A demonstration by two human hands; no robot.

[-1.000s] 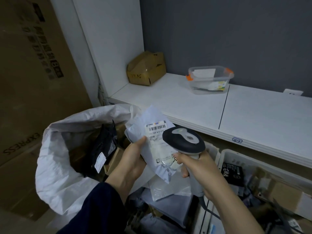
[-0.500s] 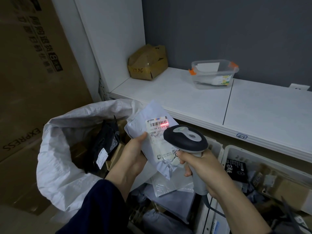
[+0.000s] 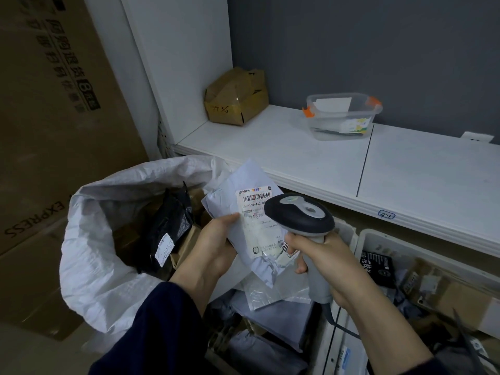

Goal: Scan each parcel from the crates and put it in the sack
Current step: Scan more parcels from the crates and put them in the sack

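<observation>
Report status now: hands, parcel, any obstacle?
Left hand grips white plastic mailer parcel. Right hand grips grey-black handheld scanner. White woven sack open, path unobstructed.

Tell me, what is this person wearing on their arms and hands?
Both hands are bare: no gloves, rings or watch show on the left hand or the right hand. The left arm wears a dark navy long fabric sleeve ending above the wrist. The right forearm is uncovered; only a dark sleeve edge shows at the picture's bottom right corner.
</observation>
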